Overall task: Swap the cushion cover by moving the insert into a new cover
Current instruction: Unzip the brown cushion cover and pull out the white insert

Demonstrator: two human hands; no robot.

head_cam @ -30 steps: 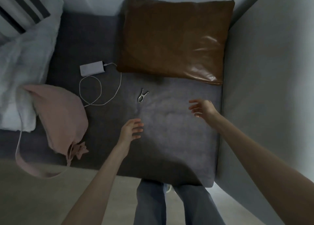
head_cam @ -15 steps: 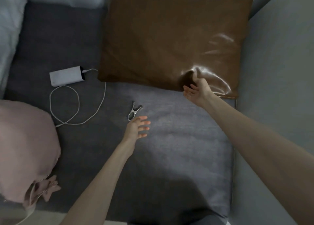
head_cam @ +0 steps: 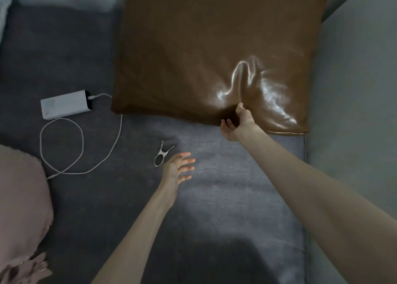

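- While my right hand (head_cam: pixel 237 124) pinched the brown cushion's (head_cam: pixel 214 54) slick near edge, it could've slipped.
- Left hand (head_cam: pixel 177 170) hovered spread, near the clip (head_cam: pixel 161 155).

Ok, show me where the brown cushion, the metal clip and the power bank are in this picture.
Brown cushion (head_cam: pixel 204 54): head view, middle of its glossy front face.
Metal clip (head_cam: pixel 161 155): head view, its middle where the two arms join.
Power bank (head_cam: pixel 65 104): head view, centre of its flat white top.
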